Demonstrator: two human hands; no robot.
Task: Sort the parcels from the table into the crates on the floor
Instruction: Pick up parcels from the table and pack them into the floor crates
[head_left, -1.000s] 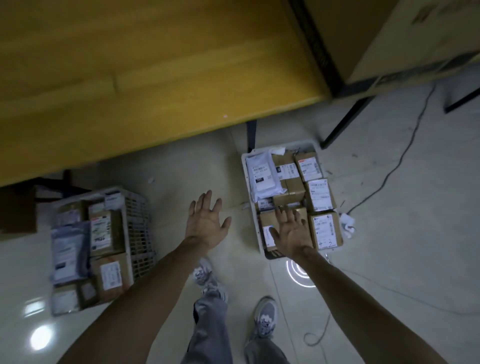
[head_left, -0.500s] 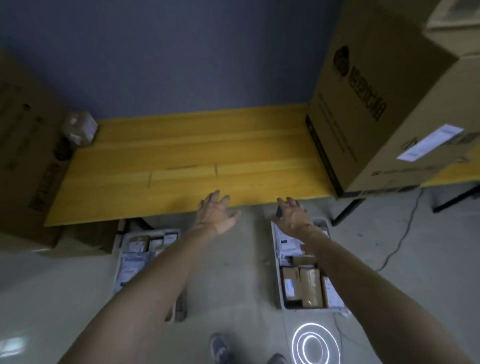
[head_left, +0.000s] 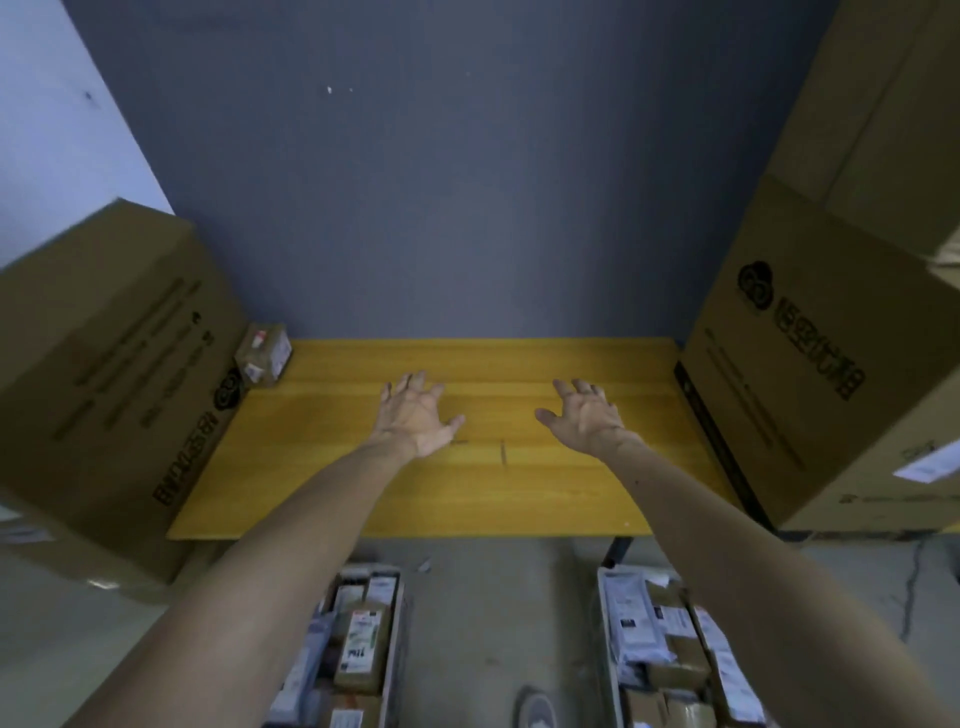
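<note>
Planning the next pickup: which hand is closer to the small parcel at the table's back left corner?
Left. The left hand is over the table, right of the small parcel and apart from it; the right hand is farther right.

The yellow wooden tabletop (head_left: 519, 499) carries one small taped cardboard parcel (head_left: 264, 353), far left of the left hand (head_left: 415, 415); a large printed brown carton (head_left: 810, 364) stands right of the right hand (head_left: 584, 421).

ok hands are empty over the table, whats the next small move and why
Probably reach the left hand toward the small parcel at the table's back-left corner: it's the only parcel showing there, nearer that hand than the right hand.
</note>
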